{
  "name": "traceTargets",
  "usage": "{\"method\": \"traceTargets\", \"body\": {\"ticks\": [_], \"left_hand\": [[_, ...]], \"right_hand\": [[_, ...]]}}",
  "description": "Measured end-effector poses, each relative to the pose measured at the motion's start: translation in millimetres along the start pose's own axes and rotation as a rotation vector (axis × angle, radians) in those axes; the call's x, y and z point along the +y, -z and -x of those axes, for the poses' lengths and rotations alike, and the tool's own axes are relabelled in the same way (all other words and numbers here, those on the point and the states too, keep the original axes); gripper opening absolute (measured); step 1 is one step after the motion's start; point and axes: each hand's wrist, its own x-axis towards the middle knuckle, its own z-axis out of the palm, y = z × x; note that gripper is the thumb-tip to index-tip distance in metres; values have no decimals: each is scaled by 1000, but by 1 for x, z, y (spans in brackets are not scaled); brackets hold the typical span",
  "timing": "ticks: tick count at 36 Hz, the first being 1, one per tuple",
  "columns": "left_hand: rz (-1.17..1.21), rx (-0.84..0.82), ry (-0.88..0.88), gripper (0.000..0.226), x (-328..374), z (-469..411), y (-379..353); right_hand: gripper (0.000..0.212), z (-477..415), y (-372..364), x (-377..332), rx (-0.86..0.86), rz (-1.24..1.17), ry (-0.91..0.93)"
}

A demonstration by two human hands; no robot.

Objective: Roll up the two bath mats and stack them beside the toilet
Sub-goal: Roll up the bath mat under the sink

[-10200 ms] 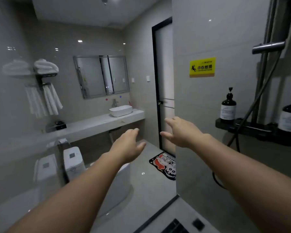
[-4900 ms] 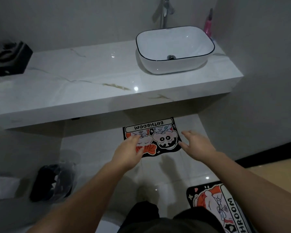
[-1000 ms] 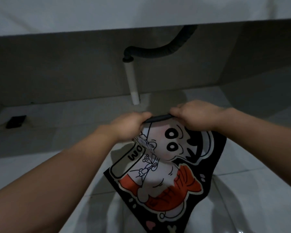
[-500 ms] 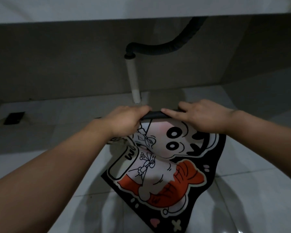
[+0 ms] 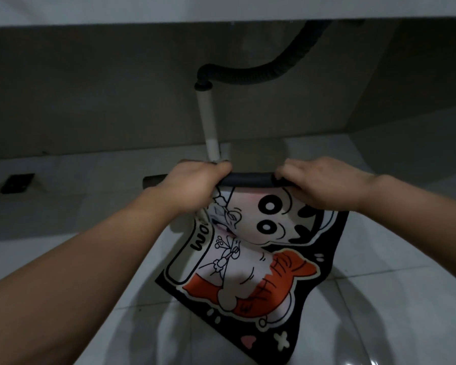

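Observation:
A black bath mat printed with a cartoon face and an orange fish tail lies on the pale floor tiles under the counter. Its far edge is curled into a thin black roll. My left hand grips the left part of that roll and my right hand grips the right part, both with fingers wrapped over it. The mat's left side is lifted and creased. The second mat and the toilet are out of view.
A white drain pipe with a black corrugated hose comes down just behind the roll. The counter underside hangs overhead. A dark floor drain sits at the far left. Grey wall stands behind.
In the last second my hands have spread apart along the rolled edge, the right one sliding right, and the roll shows longer between them. Earlier I walked in and crouched at this mat.

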Motion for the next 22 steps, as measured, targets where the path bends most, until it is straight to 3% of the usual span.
{"method": "traceTargets", "body": {"ticks": [5,11,15,22], "left_hand": [[-9,-2,-13,26,3,-5,0],[58,38,-100,32,-3,0,-6],[119,-33,-107,24,-7,-1,-7],[108,-112,-52,18,-6,-5,-7]], "right_hand": [[48,2,4,8,-57,-5,-58],[62,3,10,2,-68,141,45],[44,7,9,1,-97,119,47],[43,2,5,-7,-239,72,-73]]}}
